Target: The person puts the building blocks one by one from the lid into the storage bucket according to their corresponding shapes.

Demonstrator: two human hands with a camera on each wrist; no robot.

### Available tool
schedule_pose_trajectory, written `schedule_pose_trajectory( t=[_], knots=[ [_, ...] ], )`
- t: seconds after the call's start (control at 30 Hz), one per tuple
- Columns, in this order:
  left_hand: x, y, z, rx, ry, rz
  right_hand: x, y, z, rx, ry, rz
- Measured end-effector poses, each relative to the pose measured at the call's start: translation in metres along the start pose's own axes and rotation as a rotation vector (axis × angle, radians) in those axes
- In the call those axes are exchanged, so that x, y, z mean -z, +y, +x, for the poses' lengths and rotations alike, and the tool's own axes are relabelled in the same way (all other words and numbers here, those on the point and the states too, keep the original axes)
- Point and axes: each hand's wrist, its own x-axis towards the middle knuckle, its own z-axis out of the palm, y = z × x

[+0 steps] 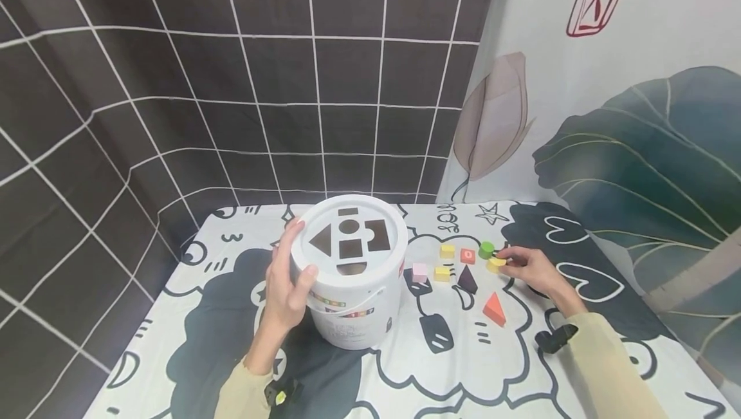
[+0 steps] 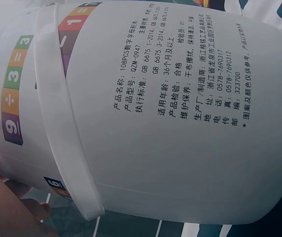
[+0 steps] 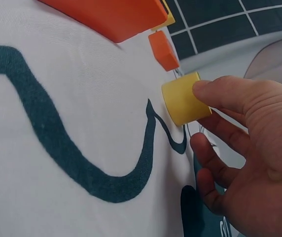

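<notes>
The left hand point(image 1: 289, 284) grips the rim of a smooth white bucket point(image 1: 359, 322), thumb and fingers spread over the edge of its lid point(image 1: 389, 262), which has triangular, round and straight-sided openings cut through it. The bucket's curved wall below these fingers carries printed Chinese text, coloured number strips and a flat white handle point(image 2: 59, 128). The right hand point(image 1: 532, 269) pinches a matte yellow block point(image 3: 183, 104) with a rounded side between thumb and fingers; whether it touches the cloth is hard to tell. Just beyond those fingertips stands a round green block point(image 1: 486, 250); left of them are a red block marked 0 point(image 1: 467, 255), a dark triangular block point(image 1: 467, 280), two small yellow blocks point(image 1: 448, 251) and a pink block point(image 1: 419, 272). Nearer the person than the right fingers lies an orange-red triangular block point(image 1: 494, 309). Beneath both hands, a white cloth point(image 1: 451, 367) with black cartoon drawings covers the worktop. Beyond the fingers hang a dark, white-gridded curtain point(image 1: 260, 71) and, to the right, a pale leaf-printed one.
</notes>
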Motion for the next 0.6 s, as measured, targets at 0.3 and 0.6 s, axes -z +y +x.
schedule_pose_trajectory(
  t=[0.3,0.6],
  knots=[
    [-0.0005,-0.0006,-0.0008,0.005,-0.001,-0.005,-0.0026,0.0008,0.001,0.008,0.001,-0.001],
    [-0.0001,-0.0008,0.0017,0.005,0.001,-0.01,-0.0022,-0.0027,0.0033,-0.024,-0.01,-0.018]
  ],
)
